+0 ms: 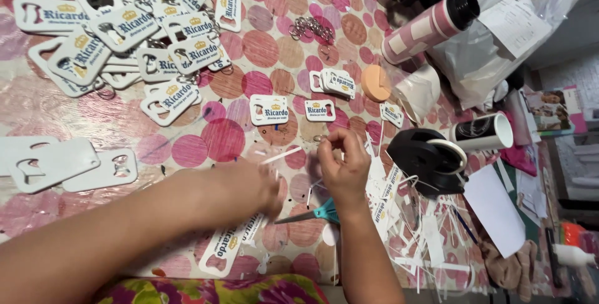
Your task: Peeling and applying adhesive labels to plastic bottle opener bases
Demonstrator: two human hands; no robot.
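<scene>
Head view – my right hand [344, 165] pinches a small metal ring [319, 138] up off the table [262, 48]; my left hand [253, 185], blurred so its grip can't be told, sits over a white tag [224, 251] – scissors [312, 212] close between them

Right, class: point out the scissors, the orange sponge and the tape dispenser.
Scissors [322, 211], head view, on the teal handle beside the right wrist.
Orange sponge [375, 83], head view, on the middle of its round face.
Tape dispenser [419, 156], head view, on its black body.
</scene>
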